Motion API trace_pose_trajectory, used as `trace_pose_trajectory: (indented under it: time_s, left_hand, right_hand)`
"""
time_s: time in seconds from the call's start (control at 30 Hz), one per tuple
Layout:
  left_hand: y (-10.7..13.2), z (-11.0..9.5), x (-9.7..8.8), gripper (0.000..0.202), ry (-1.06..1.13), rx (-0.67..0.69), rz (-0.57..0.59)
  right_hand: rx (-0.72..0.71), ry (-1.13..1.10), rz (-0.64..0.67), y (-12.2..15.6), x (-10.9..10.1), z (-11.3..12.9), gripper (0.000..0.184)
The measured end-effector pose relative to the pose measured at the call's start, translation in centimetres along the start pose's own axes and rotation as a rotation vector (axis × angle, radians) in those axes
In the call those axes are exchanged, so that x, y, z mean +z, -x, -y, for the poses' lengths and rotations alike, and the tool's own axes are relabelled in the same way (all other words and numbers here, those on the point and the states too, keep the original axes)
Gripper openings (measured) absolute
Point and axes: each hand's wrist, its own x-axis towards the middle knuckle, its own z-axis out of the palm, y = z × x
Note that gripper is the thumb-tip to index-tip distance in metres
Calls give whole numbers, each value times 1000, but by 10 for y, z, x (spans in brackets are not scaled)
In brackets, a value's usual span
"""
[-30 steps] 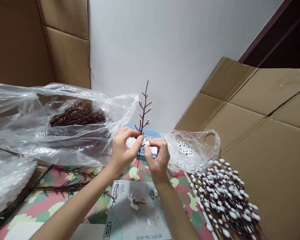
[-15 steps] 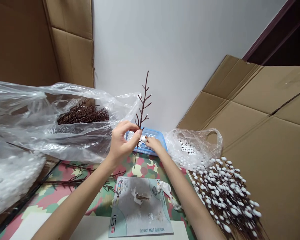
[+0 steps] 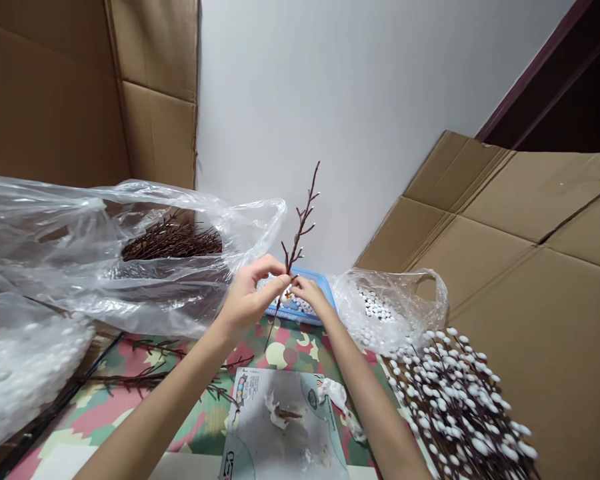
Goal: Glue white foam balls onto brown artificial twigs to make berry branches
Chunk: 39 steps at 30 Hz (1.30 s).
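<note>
My left hand (image 3: pixel 253 297) pinches a brown artificial twig branch (image 3: pixel 303 230) between thumb and fingers. The branch stands upright, tilted to the right, its thin stem end pointing down below the hand; some side twigs have whitish tips. My right hand (image 3: pixel 310 295) is closed at the fingertips, close against the lower twigs near my left thumb. Just beside those fingertips shows a white ball with an orange-brown star mark (image 3: pixel 287 294); whether the fingers grip it I cannot tell. Behind both hands lies a blue plastic basket (image 3: pixel 327 293) with small white balls inside.
A glue-gun card (image 3: pixel 285 453) lies in front, with torn white scraps (image 3: pixel 336 395) on it. At right are a clear bag (image 3: pixel 393 300) of white balls and finished white-berry branches (image 3: pixel 460 400). At left, clear plastic (image 3: pixel 155 300) surrounds brown branches (image 3: pixel 173 239); loose branches (image 3: pixel 130 380) lie nearby.
The branch has tipped to the right at its top. My right hand has come nearer to its lower twigs and my left thumb. The whole view has shifted slightly.
</note>
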Motion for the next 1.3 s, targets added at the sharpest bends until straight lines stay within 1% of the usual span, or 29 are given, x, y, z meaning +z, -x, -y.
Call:
trace_pose_trajectory:
  time_s: [0.07, 0.17, 0.2, 0.23, 0.3, 0.37, 0.43, 0.57, 0.7, 0.83, 0.97, 1.07, 1.3]
  left_hand:
    - [0, 0, 3, 18, 91, -57, 28]
    - [2, -2, 9, 18, 225, -144, 57]
    - [3, -3, 11, 18, 251, -165, 68]
    - [4, -4, 13, 18, 266, -177, 81]
    - [7, -5, 17, 17, 274, -190, 111]
    - [9, -6, 19, 17, 276, -199, 140]
    - [11, -6, 21, 18, 279, -208, 160]
    - [13, -5, 22, 19, 232, -209, 158]
    - [12, -6, 24, 19, 211, -206, 146]
    - [12, -10, 26, 17, 132, -199, 107]
    - [13, -14, 27, 15, 29, -205, 93]
    - [14, -13, 28, 14, -36, -163, 72]
    - [17, -7, 30, 14, -115, -138, 65]
  right_hand:
    - [-53, -173, -151, 20, -19, 13, 23]
    - [-138, -484, -415, 61, -41, 42, 25]
    - [-202, -775, -548, 75, -45, 53, 19]
    - [-251, -1011, -623, 87, -49, 64, 13]
    - [-283, -1308, -705, 105, -52, 83, 8]
    - [-277, -1417, -730, 115, -51, 95, 8]
    - [-280, -1455, -752, 117, -50, 101, 7]
    - [-293, -1475, -784, 116, -47, 101, 6]
    - [-284, -1427, -809, 117, -45, 98, 5]
    - [-283, -1364, -837, 118, -41, 97, 5]
    - [-297, -1243, -954, 117, -36, 96, 4]
    - [-314, -1197, -1024, 115, -34, 96, 5]
    - [-385, -1190, -1050, 112, -31, 95, 10]
